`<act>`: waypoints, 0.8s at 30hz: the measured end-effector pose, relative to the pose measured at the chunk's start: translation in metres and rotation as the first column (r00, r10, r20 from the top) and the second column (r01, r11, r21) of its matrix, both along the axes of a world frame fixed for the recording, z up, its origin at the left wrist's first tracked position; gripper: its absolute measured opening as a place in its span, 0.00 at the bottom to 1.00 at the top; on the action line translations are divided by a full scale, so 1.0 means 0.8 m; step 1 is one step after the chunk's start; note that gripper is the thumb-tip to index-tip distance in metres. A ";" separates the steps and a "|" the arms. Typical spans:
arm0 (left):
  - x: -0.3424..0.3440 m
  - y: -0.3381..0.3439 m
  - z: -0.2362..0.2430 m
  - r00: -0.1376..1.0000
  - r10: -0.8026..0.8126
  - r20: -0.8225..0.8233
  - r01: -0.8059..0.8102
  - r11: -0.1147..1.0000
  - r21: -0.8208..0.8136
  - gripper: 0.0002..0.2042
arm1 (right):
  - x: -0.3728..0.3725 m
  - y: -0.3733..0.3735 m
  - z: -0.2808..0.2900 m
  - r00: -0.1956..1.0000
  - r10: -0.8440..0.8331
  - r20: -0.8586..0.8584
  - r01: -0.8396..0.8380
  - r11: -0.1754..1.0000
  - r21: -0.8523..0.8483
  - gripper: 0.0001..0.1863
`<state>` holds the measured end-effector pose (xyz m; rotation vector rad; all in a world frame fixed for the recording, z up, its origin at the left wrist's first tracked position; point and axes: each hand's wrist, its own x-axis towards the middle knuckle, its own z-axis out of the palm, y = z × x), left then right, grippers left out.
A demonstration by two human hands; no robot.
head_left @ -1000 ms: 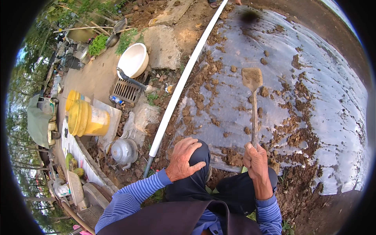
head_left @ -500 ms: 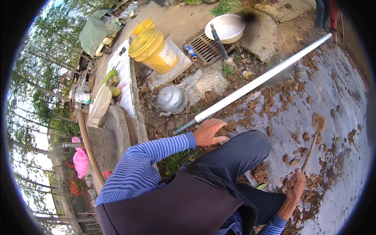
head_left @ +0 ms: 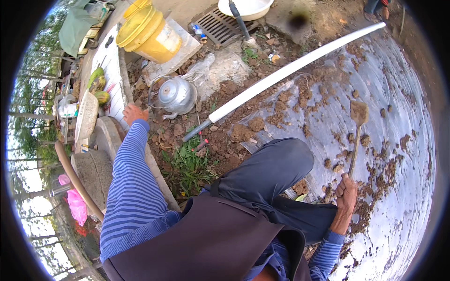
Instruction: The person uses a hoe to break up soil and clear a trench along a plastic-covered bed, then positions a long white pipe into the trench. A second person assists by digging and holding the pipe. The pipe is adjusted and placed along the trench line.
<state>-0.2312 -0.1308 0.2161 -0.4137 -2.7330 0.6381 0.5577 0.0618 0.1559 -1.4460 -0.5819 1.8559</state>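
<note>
My right hand (head_left: pixel 347 189) grips the handle of a small spade (head_left: pixel 359 114), whose dirty blade lies over soil-strewn plastic sheeting (head_left: pixel 408 196). My left hand (head_left: pixel 135 114) is stretched out to the left, fingers apart, at the edge of a white board (head_left: pixel 113 91) on a concrete ledge; whether it touches cannot be made out. Right of it sits a metal kettle (head_left: pixel 177 93). A long white pipe (head_left: pixel 295 66) with a grey end lies diagonally beside the sheeting. My bent knee is below the pipe.
Yellow buckets (head_left: pixel 146 40), a white basin (head_left: pixel 255 8) and a drain grate (head_left: pixel 213 25) stand at the top. Green gourds (head_left: pixel 98 82), a curved wooden handle (head_left: pixel 77 180) and a pink bag (head_left: pixel 77 206) are at left. Another person's legs (head_left: pixel 375 9) appear top right.
The view has swung leftward. My left hand has moved from beside my knee out to the ledge beyond the kettle. My right hand still grips the spade.
</note>
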 end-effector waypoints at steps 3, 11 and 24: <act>-0.039 -0.011 0.000 0.991 0.125 -0.052 -0.127 0.990 -0.055 0.36 | 0.030 0.000 0.015 0.997 -0.029 0.067 0.019 0.990 0.138 0.09; -0.125 -0.042 -0.016 0.984 0.130 -0.124 -0.141 0.987 -0.079 0.32 | 0.157 -0.085 -0.028 0.928 -0.060 0.368 0.024 0.995 0.100 0.12; -0.191 -0.040 -0.027 0.948 0.318 -0.019 -0.318 0.948 -0.031 0.35 | 0.064 -0.236 -0.140 0.934 -0.109 0.339 0.226 0.917 -0.328 0.10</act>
